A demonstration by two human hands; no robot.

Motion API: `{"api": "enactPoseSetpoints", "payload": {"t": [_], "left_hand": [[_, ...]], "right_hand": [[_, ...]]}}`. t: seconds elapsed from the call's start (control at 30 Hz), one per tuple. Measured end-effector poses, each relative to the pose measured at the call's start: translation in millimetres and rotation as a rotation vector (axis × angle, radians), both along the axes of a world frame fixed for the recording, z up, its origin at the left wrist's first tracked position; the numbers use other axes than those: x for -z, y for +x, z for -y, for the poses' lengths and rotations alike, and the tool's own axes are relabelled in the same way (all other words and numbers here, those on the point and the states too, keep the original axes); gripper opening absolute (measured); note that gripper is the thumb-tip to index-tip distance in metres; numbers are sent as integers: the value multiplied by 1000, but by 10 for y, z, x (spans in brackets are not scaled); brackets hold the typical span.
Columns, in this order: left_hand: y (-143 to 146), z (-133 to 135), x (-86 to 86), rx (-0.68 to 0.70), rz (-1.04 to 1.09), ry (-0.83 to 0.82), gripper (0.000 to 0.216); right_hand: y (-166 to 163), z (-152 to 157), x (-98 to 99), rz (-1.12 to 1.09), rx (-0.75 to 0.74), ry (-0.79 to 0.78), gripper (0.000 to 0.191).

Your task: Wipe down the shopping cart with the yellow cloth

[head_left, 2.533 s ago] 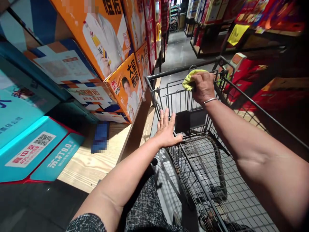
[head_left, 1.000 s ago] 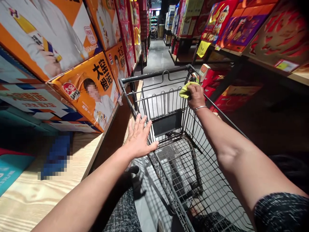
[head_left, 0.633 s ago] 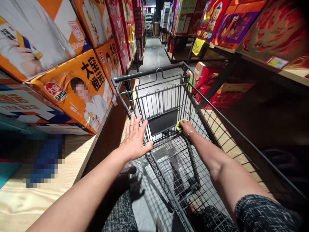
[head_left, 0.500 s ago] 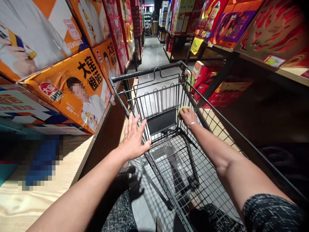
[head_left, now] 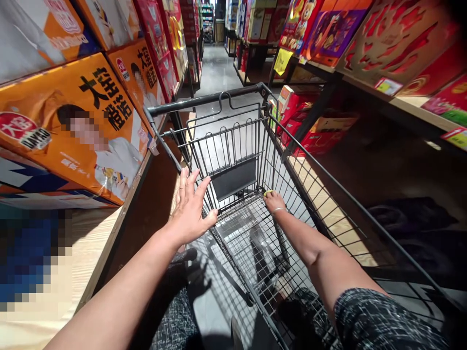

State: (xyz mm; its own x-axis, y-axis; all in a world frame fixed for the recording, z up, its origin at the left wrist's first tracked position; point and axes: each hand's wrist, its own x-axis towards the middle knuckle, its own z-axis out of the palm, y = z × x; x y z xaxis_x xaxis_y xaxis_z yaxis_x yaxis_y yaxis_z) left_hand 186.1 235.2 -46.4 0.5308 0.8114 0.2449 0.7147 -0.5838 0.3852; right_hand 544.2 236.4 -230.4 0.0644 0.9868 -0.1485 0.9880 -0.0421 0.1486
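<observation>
A dark wire shopping cart stands before me, its handlebar at the far end. Down inside the basket, my right hand is closed around a small yellow cloth, which is mostly hidden by the fingers. It is low by the basket's far right corner, close to the wire floor. My left hand has its fingers spread over the basket's left side; whether it touches the wire I cannot tell. A flat dark panel of the child seat lies between and beyond both hands.
Orange drink cartons are stacked on a wooden shelf at left. Red gift boxes and shelves line the right side, close to the cart. A grey-floored aisle runs ahead.
My right hand has moved down with the yellow cloth, from the side wires to near the basket floor. My left hand stays spread at the left side. The view has shifted slightly right.
</observation>
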Motion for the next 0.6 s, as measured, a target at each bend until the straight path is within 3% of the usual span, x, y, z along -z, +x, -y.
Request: {"api": "enactPoseSetpoints", "payload": {"t": [0.1,0.23,0.3,0.33,0.4,0.53,0.6], "left_hand": [[4,-7,-16,-9,-17,-13,85],[38,16,-131,-47,-93,-28,84],[66,36,-192,-43,-135,-21,82],[81,42,-212,-25,-150,-11,81],[105,36,-224,31,-164,13,80],[111,-77,-173,117,-158,-1,85],[96,-159,-152,128,-157,-13,87]], "right_hand": [[93,-115,-337,18,4,40,39],[328,-358,-1100,36,3,396,48],[400,-331,-1288,41,5,529,48],[412,-271,-1290,45,5,535,48],[380,-87,-1116,38,1,417,47],[198,253,-427,-116,54,-7,37],[124,271,-135,-193,101,-78,36]]}}
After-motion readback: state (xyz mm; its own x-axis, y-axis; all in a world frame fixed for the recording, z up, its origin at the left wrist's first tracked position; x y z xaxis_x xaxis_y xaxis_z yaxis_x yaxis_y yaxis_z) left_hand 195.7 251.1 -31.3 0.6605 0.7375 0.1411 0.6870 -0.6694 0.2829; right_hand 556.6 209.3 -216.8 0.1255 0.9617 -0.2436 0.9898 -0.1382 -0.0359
